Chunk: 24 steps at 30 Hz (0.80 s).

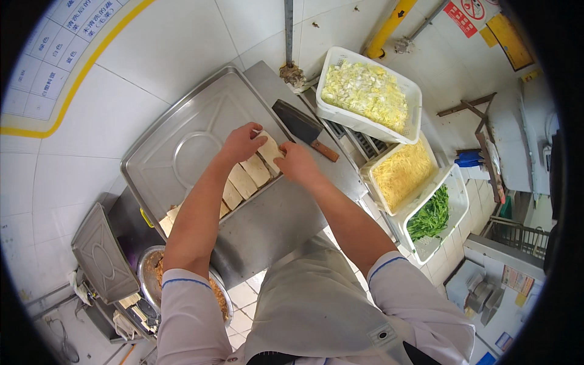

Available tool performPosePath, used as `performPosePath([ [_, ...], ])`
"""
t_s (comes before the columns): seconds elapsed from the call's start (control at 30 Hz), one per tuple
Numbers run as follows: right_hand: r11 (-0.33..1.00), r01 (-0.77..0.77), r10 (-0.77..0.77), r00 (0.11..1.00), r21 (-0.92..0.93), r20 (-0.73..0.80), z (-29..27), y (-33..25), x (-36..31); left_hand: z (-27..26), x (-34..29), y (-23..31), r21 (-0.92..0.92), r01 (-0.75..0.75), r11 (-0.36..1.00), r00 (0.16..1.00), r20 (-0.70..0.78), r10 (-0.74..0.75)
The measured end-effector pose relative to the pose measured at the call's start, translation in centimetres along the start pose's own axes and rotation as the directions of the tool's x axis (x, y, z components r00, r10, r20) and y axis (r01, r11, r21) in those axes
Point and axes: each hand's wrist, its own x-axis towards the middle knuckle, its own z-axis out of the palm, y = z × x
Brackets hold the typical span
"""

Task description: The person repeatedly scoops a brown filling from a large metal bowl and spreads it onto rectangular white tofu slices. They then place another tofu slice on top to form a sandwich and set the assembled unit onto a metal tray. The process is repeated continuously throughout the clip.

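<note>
Both of my hands are over the right side of a large steel tray (155, 143) on a steel table. Between them lies a pale, flat rectangular slab (269, 150), tofu or dough by its look. My left hand (243, 145) has its fingers bent onto the slab's upper left end. My right hand (296, 163) pinches its right edge. More such pieces (242, 181) lie side by side in a row along the tray's near edge, partly hidden by my left forearm. A cleaver (302, 126) with a wooden handle rests on the table beyond my right hand.
To the right stand white baskets of chopped cabbage (365, 91), yellow shreds (404, 173) and green leaves (431, 214). At lower left, a steel bowl (146, 277) of orange-brown mixture sits partly behind my left arm, near another tilted tray (103, 255). A tiled wall rises behind the table.
</note>
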Motion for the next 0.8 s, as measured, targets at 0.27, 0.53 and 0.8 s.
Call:
performPosePath([
  [0.27,0.910,0.198,-0.224,0.974,-0.364,-0.028,0.8,-0.4,0.5,0.2,0.5,-1.0,0.118,-0.050,0.992,0.999,-0.016,0.052],
  [0.53,0.933,0.188,-0.176,0.982,-0.308,0.068,1.8,0.2,1.1,-0.2,-0.9,-1.7,0.083,-0.035,0.996,0.999,-0.002,0.036],
  [0.8,0.801,0.512,-0.566,0.817,-0.311,-0.113,1.9,0.5,-2.8,1.7,-11.8,-3.9,-0.142,-0.142,0.980,0.840,-0.541,0.043],
])
